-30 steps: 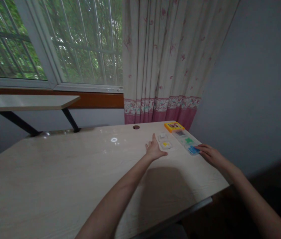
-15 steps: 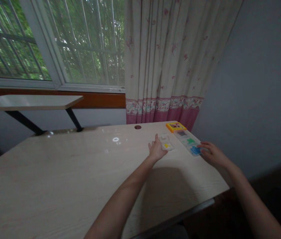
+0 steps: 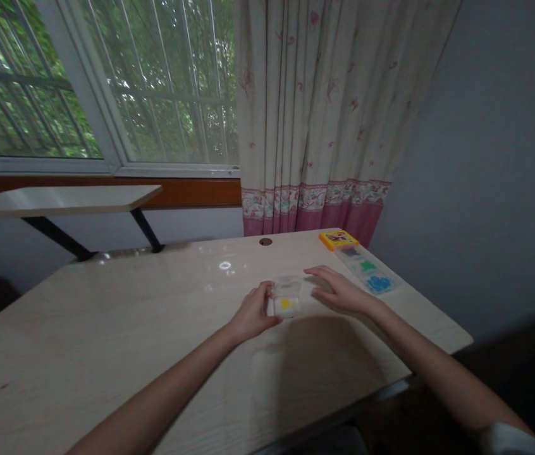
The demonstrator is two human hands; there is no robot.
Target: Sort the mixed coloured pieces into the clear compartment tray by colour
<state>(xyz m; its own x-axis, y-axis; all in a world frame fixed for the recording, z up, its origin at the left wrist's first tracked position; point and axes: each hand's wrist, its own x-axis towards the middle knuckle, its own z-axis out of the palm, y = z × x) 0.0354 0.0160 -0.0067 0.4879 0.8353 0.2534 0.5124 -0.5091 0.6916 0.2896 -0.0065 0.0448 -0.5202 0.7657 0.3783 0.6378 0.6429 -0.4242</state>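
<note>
My left hand (image 3: 252,313) grips the left side of a small clear plastic box (image 3: 287,288), with the thumb at its near edge and the fingers at its far left. A few small yellow pieces (image 3: 286,304) lie in the box's near part. To the right of that box is my right hand (image 3: 336,291), its fingers apart and nothing in them. Beyond the right hand, clear plastic boxes hold blue pieces (image 3: 378,284), green pieces (image 3: 367,265) and dark pieces (image 3: 350,251), in a row.
An orange-yellow box (image 3: 338,239) with a printed top stands at the far end of the row. The pale wooden desk (image 3: 153,328) has a round hole (image 3: 265,241) near its back edge. A raised shelf (image 3: 73,199) stands at the back left. A curtain (image 3: 324,126) hangs behind.
My left hand has moved left and nearer with the clear box of yellow pieces. My right hand has left the blue pieces and come left towards that box.
</note>
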